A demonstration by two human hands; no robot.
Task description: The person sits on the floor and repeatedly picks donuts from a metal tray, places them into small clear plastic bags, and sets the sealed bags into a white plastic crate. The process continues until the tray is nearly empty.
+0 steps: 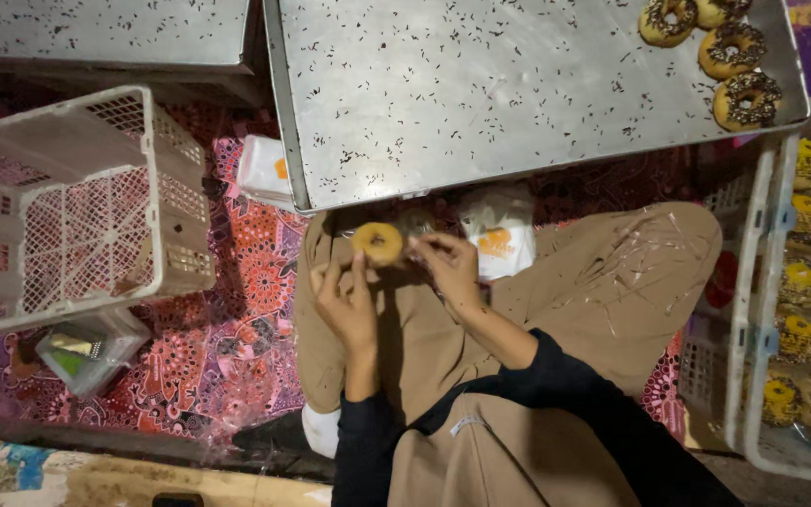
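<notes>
Golden doughnut (377, 243) pinched between left hand (349, 305) and right hand (450, 268) — seemingly bagged.

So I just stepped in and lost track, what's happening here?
A person sits on a patterned mat, holding a plain doughnut between the left hand and right hand, seemingly inside a clear bag, over their lap. A metal tray strewn with sprinkles holds a few chocolate-sprinkled doughnuts at its far corner. A crate on the right holds bagged doughnuts; an empty basket sits left.
</notes>
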